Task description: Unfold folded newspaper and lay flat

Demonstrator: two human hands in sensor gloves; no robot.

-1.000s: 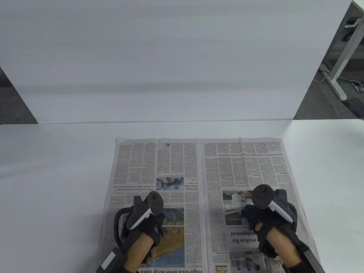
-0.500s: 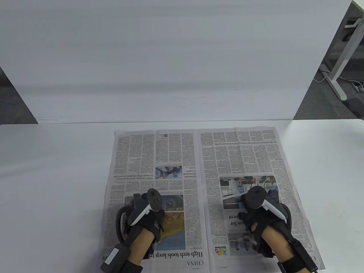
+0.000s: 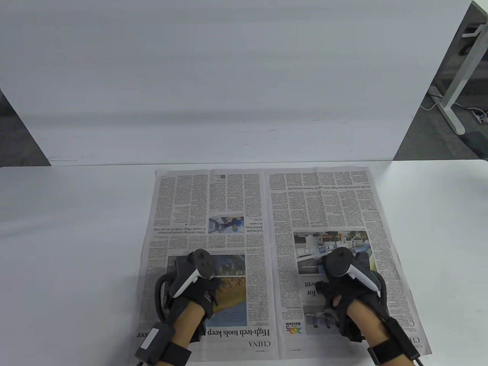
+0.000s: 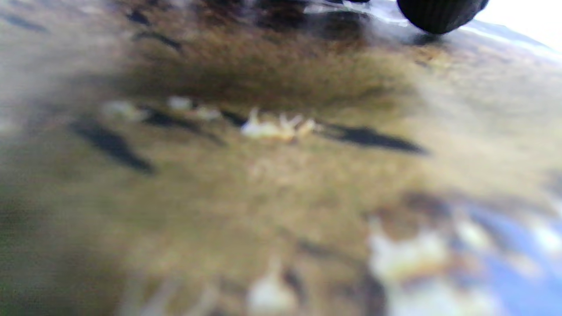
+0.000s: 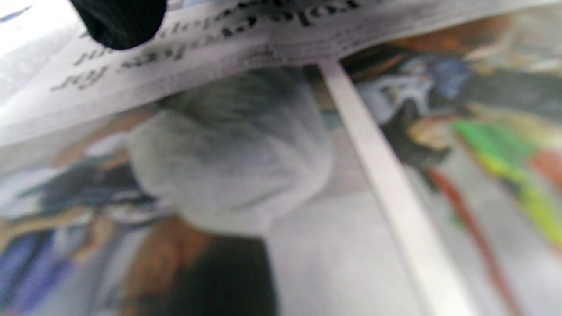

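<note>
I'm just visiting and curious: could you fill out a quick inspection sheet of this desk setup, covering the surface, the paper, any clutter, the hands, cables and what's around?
Surface: white table.
Job's things: newspaper opened out as a two-page spread, lying flat.
Clutter: nothing seen.
Hands: left hand and right hand rest on the near half, one per page; finger pose hidden by trackers.
Cables: a cord on the floor, far right.
Surroundings: white board behind; desk leg.

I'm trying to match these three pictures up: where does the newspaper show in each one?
Table view: the newspaper lies spread open at lower centre, under both hands.
Left wrist view: a blurred colour photo on it fills the frame.
Right wrist view: print and photos fill the frame.
Shared landmark: its headline, also in the right wrist view.
</note>
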